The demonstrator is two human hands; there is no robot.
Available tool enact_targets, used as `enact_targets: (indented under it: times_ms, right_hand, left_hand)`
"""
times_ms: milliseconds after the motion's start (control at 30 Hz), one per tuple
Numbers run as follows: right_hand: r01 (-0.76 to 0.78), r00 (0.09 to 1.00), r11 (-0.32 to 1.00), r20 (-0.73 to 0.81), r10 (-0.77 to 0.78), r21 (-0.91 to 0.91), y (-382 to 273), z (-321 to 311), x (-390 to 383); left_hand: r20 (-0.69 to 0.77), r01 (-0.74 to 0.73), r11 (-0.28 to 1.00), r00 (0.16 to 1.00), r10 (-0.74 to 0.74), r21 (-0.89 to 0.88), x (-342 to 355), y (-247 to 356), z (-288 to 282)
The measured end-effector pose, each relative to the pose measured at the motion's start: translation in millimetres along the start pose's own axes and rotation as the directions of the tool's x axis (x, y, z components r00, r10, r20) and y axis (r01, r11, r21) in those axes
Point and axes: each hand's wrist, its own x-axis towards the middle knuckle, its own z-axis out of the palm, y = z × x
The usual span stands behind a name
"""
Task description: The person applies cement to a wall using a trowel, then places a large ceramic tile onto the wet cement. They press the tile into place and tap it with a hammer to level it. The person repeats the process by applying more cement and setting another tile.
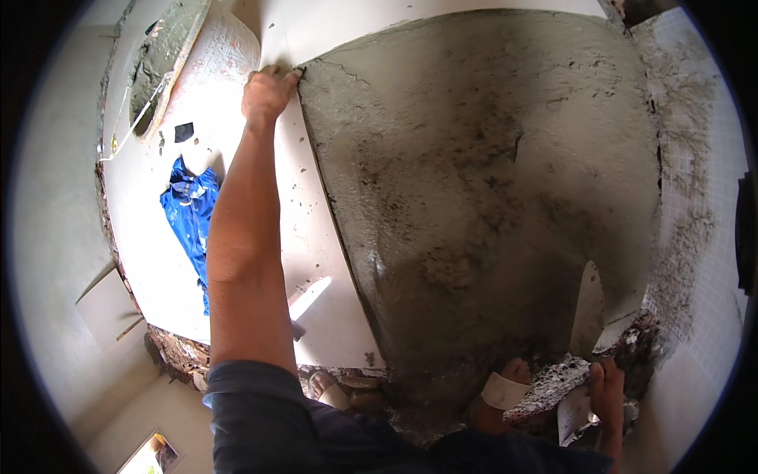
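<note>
My left hand (268, 93) reaches to the far corner of a white floor tile, beside the seam with the wet mortar bed (474, 158). Its fingers are bent together at the tile's edge, by a small dark bit of mortar; whether they grip it is hard to make out. Low on the right, my right hand (606, 391) is closed at the lower end of a pointed trowel (587, 308), whose blade points away from me over the mortar. The trowel's handle is mostly hidden by the fingers. A mortar-crusted piece (549, 387) lies beside this hand.
Left of my arm, a blue plastic bag (191, 207) lies on the white tiles (335, 316). A mortar-filled container (185, 47) and a pale string (120, 130) are at the far left. Mortar-smeared wall tiles (695, 150) border the right. Broken rubble and my sandalled feet are near.
</note>
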Motion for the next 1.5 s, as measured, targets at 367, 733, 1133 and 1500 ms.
enact_targets:
  times_ms: [367, 733, 1133, 1500]
  right_hand:
    - [0.09, 0.995, 0.996, 0.031, -0.09, -0.008, -43, 1, 36]
    - [0.337, 0.941, 0.938, 0.063, -0.332, -0.086, -69, -11, 33]
    - [0.269, 0.929, 0.952, 0.22, -0.296, 0.146, -322, 113, 140]
    - [0.53, 0.714, 0.464, 0.078, -0.696, -0.71, -410, 147, 139]
  left_hand:
    - [-0.04, 0.115, 0.918, 0.993, -0.108, 0.38, -3, 59, 16]
    - [0.093, -0.164, 0.948, 0.976, 0.196, -0.273, -58, 10, -1]
    - [-0.208, -0.046, 0.957, 0.978, -0.015, -0.286, -160, -57, 49]
    - [-0.258, -0.124, 0.949, 0.965, 0.047, -0.291, -166, -63, 58]
